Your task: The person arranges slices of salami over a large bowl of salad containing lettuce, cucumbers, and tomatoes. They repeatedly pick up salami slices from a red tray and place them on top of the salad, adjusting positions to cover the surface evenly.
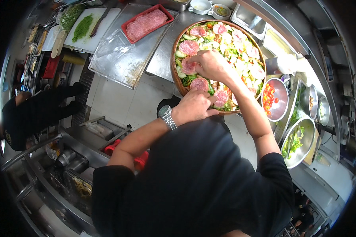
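A wide wooden bowl (175, 75) holds a salad of chopped greens, cucumber and tomato pieces, topped with round salami slices. My right hand (213, 66) reaches over the salad from the right, its fingers closed on a salami slice (188, 67) at the left side of the bowl. At the near rim, my left hand (192, 106), with a metal watch on the wrist, is bent round the bowl's edge. Its fingertips lie close to another salami slice (220, 97); the undersides of its fingers are hidden.
A red tray of sliced salami (147, 24) stands on a metal sheet pan (124, 65). Left of it is a cutting board (106, 29) with chopped herbs and a knife (99, 24). Metal bowls of tomatoes (280, 98) and lettuce (310, 138) stand right. Another person (39, 110) is at far left.
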{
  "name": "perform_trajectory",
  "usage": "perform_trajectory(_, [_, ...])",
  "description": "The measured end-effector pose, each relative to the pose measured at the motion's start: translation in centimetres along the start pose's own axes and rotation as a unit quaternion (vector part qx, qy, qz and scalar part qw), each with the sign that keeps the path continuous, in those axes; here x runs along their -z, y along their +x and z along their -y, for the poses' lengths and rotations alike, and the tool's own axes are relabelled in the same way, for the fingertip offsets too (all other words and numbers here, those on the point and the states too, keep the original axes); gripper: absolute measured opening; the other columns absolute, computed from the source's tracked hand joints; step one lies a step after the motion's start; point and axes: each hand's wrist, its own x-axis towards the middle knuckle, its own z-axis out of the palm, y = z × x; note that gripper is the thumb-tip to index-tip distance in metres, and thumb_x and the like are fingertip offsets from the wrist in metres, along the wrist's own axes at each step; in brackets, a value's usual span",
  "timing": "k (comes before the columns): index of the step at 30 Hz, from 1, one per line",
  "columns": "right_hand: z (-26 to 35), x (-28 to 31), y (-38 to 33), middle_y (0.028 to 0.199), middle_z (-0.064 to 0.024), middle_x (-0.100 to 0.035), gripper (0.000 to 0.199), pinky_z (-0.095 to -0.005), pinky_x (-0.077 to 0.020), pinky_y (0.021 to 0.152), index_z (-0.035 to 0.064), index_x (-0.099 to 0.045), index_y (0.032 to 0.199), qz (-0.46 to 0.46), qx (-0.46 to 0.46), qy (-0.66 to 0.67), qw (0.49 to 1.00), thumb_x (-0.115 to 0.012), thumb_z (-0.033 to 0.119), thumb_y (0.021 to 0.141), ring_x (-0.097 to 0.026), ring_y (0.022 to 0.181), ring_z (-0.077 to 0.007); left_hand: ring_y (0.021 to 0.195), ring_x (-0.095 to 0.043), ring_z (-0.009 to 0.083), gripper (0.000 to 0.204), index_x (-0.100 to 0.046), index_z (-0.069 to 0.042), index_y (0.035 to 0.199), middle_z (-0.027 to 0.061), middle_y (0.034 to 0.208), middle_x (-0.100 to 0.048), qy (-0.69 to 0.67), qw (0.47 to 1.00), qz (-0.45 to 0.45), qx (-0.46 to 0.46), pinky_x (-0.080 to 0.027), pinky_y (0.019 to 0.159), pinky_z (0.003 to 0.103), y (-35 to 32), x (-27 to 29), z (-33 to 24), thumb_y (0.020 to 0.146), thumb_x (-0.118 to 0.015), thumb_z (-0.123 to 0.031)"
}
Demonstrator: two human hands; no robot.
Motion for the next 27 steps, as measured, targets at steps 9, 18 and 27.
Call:
perform_trajectory(9, [0.3, 0.9, -4.7, 0.101, -0.0154, -0.074, 0.027, -0.0439, -0.0566, 0.088, 0.0102, -0.08, 0.103, 0.01, -0.02, 0.051, 0.998, -0.061, 0.011, 0.083, -0.071, 0.092, -0.0334, 0.091, -0.067, 0.0312, 0.04, -0.065, -0.007, 0.096, 0.0116, 0.088, -0.068, -0.004, 0.998, 0.05, 0.025, -0.05, 0.085, 0.045, 0.2, 0.0, -0.1, 0.095, -0.066, -0.047])
perform_trajectory(18, [0.0, -0.7, -9.1, 0.086, -0.0115, -0.068, 0.023, -0.0403, -0.056, 0.074, 0.0083, -0.076, 0.103, 0.027, -0.087, 0.071, 0.993, -0.062, 0.008, 0.085, -0.069, 0.078, -0.0281, 0.094, -0.068, 0.0319, 0.037, -0.07, -0.009, 0.111, 0.0114, 0.092, -0.07, -0.043, 0.999, -0.01, -0.003, -0.051, 0.089, 0.046, 0.0, -0.3, -0.1, 0.093, -0.071, -0.041])
perform_trajectory(27, [-8.4, 3.8, -11.2, 0.062, -0.0023, -0.05, 0.022, -0.0309, -0.0419, 0.058, 0.0124, -0.076, 0.11, -0.181, -0.212, 0.104, 0.955, -0.07, 0.02, 0.09, -0.048, 0.058, -0.0116, 0.074, -0.062, 0.0235, 0.032, -0.074, -0.008, 0.109, 0.0069, 0.079, -0.066, -0.101, 0.993, -0.058, 0.018, -0.049, 0.081, 0.04, 1.3, 3.0, -0.3, 0.089, -0.079, -0.032])
